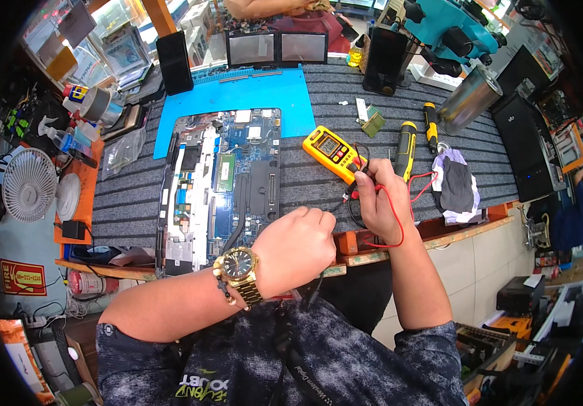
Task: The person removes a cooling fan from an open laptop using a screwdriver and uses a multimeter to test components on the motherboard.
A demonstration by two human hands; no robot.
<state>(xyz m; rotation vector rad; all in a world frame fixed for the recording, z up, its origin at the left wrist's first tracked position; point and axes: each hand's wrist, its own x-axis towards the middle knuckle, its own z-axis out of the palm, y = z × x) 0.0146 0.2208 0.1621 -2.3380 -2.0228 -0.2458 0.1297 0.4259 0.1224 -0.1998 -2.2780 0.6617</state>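
An opened laptop base (220,189) lies on the ribbed mat, its blue circuit board, green memory module (225,172) and white ribbon cables bare. My left hand (298,240), with a gold watch on the wrist, is curled closed beside the laptop's near right corner; what its fingers hold, if anything, is hidden. A yellow multimeter (330,152) with a lit display lies tilted right of the laptop. At the meter's lower end my right hand (383,203) is closed with thumb and fingers on the test leads, and a red lead (398,210) loops past the wrist.
A blue mat (237,95) lies behind the laptop. Right of the meter are yellow-black screwdrivers (405,145), a crumpled cloth (455,183) and a metal cylinder (471,98). A teal microscope (454,30) stands back right. A white fan (29,184) is at left.
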